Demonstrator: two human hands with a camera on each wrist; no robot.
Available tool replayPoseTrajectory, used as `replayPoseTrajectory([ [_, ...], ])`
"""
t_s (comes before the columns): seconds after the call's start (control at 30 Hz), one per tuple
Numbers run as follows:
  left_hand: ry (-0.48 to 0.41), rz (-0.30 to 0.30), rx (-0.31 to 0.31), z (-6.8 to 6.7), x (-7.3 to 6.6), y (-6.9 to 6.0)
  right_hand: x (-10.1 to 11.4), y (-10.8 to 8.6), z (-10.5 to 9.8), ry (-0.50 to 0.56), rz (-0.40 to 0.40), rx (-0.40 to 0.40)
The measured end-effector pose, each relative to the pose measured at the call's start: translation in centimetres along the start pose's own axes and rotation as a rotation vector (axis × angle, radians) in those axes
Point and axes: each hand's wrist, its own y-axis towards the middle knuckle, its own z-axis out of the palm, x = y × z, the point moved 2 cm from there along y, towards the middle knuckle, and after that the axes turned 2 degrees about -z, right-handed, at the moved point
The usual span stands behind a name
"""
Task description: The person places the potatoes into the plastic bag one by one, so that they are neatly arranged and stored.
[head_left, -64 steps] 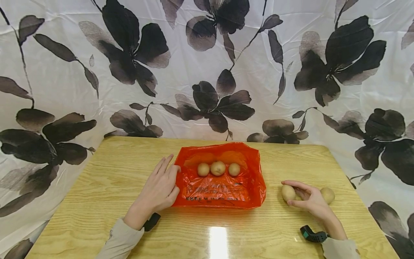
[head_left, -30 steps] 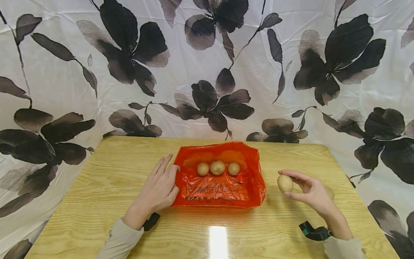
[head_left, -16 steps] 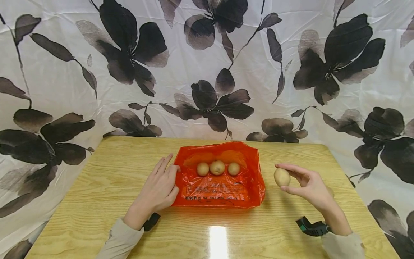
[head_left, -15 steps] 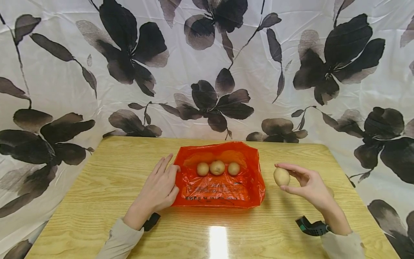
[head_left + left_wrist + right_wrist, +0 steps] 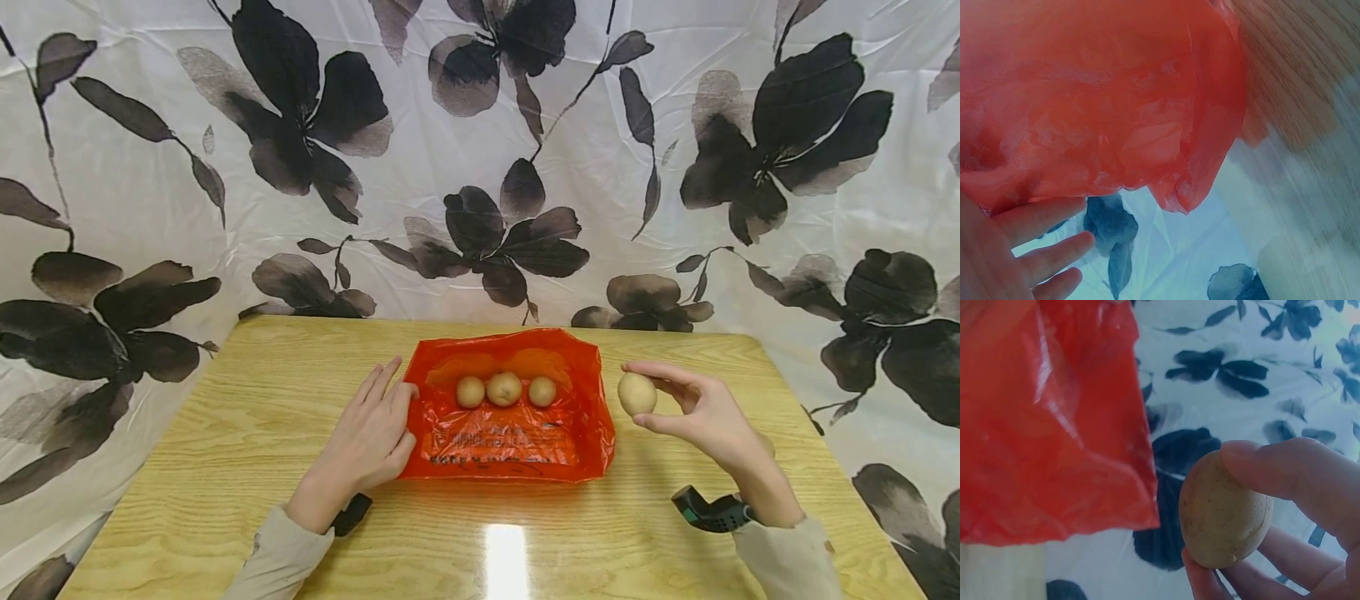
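Observation:
In the head view, an open red plastic bag (image 5: 498,437) lies on the table with three potatoes (image 5: 504,389) in a row inside it. My left hand (image 5: 367,433) holds the bag's left rim, index finger bent at the edge and other fingers stretched out. The left wrist view shows those fingers (image 5: 1054,259) beside the red plastic; the thumb is hidden there. Right of the bag, my right hand (image 5: 708,417) pinches a potato (image 5: 637,393) between thumb and fingertips, raised above the table. In the right wrist view this potato (image 5: 1222,512) is close to the bag's side, apart from it.
Another potato (image 5: 767,444) is mostly hidden behind my right hand. The wooden table (image 5: 285,392) ends at a white cloth (image 5: 420,167) with dark flowers, hanging behind it. Black wrist devices (image 5: 712,510) sit on both wrists.
My right hand has picked up the potato from the table's right side and moved it up and left, closer to the bag. The left hand and bag have stayed put.

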Motion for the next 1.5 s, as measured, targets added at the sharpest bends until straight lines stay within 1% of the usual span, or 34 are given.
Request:
replayPoseTrajectory([
  [0.3,0.001,0.001,-0.002,-0.1,-0.1,0.0,1.5,1.8,1.0,-0.053,-0.025,0.026],
  [0.53,-0.006,-0.006,0.012,0.0,0.0,0.0,2.7,3.3,1.9,-0.091,0.020,0.047],
  [0.73,-0.014,-0.015,0.020,-0.1,-0.1,0.0,3.6,4.7,2.9,-0.099,0.043,0.070],
  [1.0,-0.015,-0.010,0.011,-0.1,-0.1,0.0,4.4,6.5,4.6,-0.094,0.126,0.120],
  [1.27,-0.006,-0.008,0.006,-0.1,-0.2,-0.1,4.6,8.2,6.7,-0.054,0.162,0.189],
  [1.37,-0.004,-0.006,0.006,-0.1,-0.2,-0.1,4.5,8.8,7.5,-0.078,0.172,0.209],
  [1.5,-0.007,-0.008,0.010,-0.1,-0.2,0.0,4.5,9.4,8.5,-0.158,0.172,0.245],
])
